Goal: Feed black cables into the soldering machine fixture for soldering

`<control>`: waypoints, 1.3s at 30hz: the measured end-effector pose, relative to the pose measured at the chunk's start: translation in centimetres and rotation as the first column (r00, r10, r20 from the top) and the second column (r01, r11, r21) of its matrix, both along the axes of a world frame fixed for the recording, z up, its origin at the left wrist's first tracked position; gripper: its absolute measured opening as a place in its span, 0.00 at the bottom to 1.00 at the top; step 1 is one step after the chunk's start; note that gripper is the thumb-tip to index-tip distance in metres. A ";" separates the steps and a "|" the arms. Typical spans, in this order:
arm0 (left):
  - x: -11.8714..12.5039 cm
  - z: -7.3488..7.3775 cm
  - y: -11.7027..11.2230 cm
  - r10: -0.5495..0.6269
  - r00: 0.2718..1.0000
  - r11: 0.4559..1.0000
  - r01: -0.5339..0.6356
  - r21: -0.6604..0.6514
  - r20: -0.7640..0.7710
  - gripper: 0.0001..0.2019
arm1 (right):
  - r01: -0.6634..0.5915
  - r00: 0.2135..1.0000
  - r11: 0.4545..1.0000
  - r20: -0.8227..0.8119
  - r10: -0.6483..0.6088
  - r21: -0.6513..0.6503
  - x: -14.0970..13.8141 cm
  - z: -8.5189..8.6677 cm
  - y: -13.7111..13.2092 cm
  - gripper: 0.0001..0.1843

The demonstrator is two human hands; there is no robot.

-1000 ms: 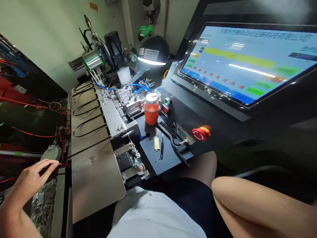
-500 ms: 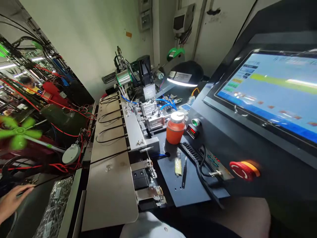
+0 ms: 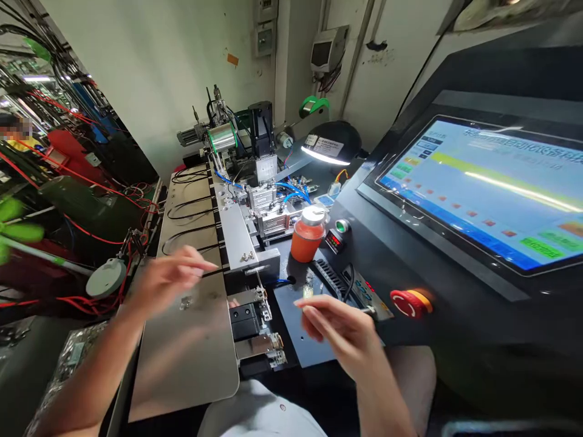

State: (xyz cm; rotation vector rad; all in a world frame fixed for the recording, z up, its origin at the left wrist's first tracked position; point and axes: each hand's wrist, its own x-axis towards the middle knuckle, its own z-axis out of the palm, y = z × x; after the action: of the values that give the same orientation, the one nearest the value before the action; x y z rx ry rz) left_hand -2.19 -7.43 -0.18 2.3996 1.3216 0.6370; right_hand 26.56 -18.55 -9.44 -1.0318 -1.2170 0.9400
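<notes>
My left hand (image 3: pixel 170 280) is blurred over the metal plate (image 3: pixel 191 358), its index finger stretched toward the machine. A black cable (image 3: pixel 211 272) shows by its fingertips; whether the fingers grip it I cannot make out. In front of the dark panel, my right hand (image 3: pixel 341 328) has thumb and index finger closed in a pinch; anything between them is too small to name. Between the hands lie small metal clamp fixtures (image 3: pixel 263 304) along the plate's edge. More black cables (image 3: pixel 189 227) curve over the plate farther back.
An orange bottle (image 3: pixel 307 237) with a silvery top stands behind my right hand. To the right are a red stop button (image 3: pixel 410 303) and a touchscreen (image 3: pixel 492 188). A lit lamp (image 3: pixel 332 145) overhangs the machine. Bagged cables (image 3: pixel 75 355) lie low left, near a green fan (image 3: pixel 18 224).
My left hand has come from the far left, where it held a black cable, to over the plate. My right hand has entered at the panel. The view has shifted right.
</notes>
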 end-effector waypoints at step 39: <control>8.2 -7.9 -1.3 -0.042 0.999 0.923 0.030 -0.383 -0.022 0.14 | 0.298 0.951 0.942 0.139 -0.278 -0.154 -4.2 -3.5 2.0 0.20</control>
State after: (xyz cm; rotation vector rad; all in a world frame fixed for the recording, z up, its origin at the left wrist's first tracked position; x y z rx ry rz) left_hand 5.98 -8.71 -8.04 2.1143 1.2735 0.2970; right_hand 22.40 -16.58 -12.94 -1.3798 -1.0536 0.7734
